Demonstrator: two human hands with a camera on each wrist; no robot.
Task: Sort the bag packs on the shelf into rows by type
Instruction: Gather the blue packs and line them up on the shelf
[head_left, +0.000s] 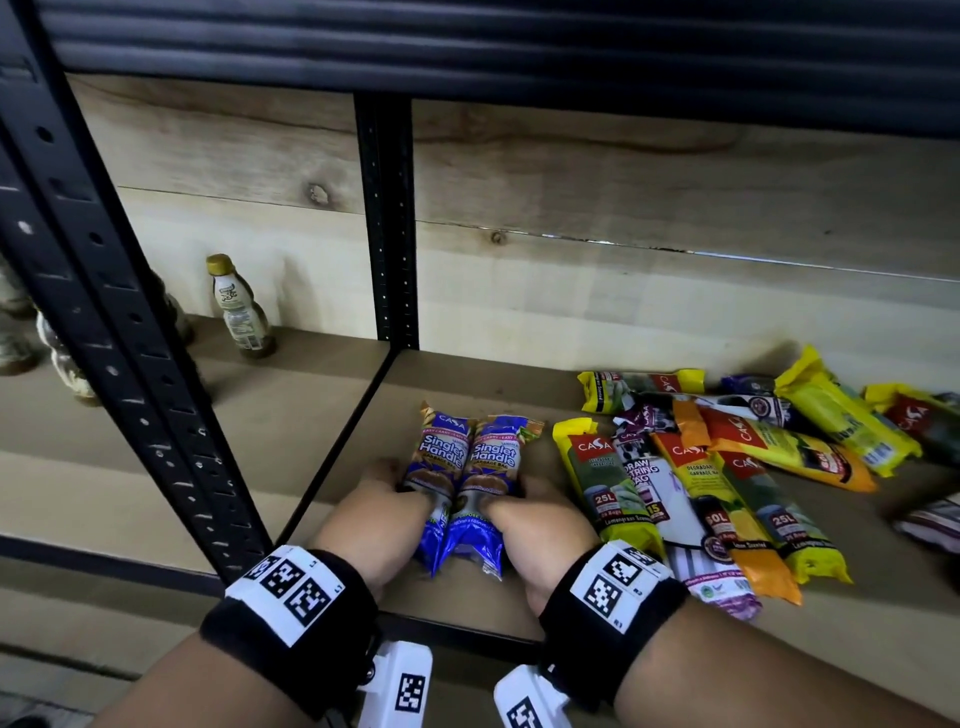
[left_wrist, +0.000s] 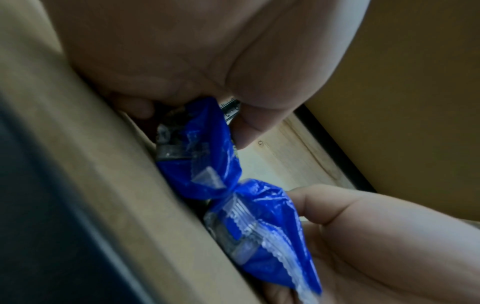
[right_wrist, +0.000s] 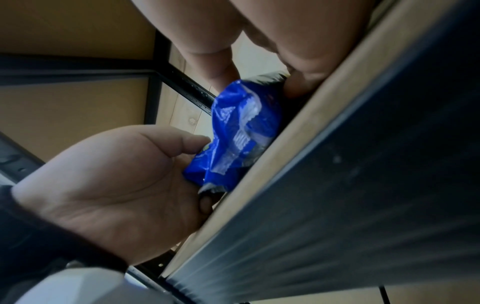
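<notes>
Two blue packs (head_left: 460, 483) printed "CASA Singlet Handle Garbage Bag" lie side by side on the shelf (head_left: 322, 415), left of a loose heap of CASA packs (head_left: 727, 467) marked "Draw String Bag", "25L" and "60L". The left hand (head_left: 374, 519) has its grip curled round the left pack; the right hand (head_left: 540, 525) grasps the right one.

Both blue packs (head_left: 465, 483) read "CASA", "Singlet Handle", "Garbage Bag". The yellow-green pack (head_left: 605, 480) next over says "CASA" and "25L" — the white pack (head_left: 647, 480) beside it "Draw String Bag". The orange pack (head_left: 698, 499) shows "CASA", "Degradable Garbage", "60L".
</notes>
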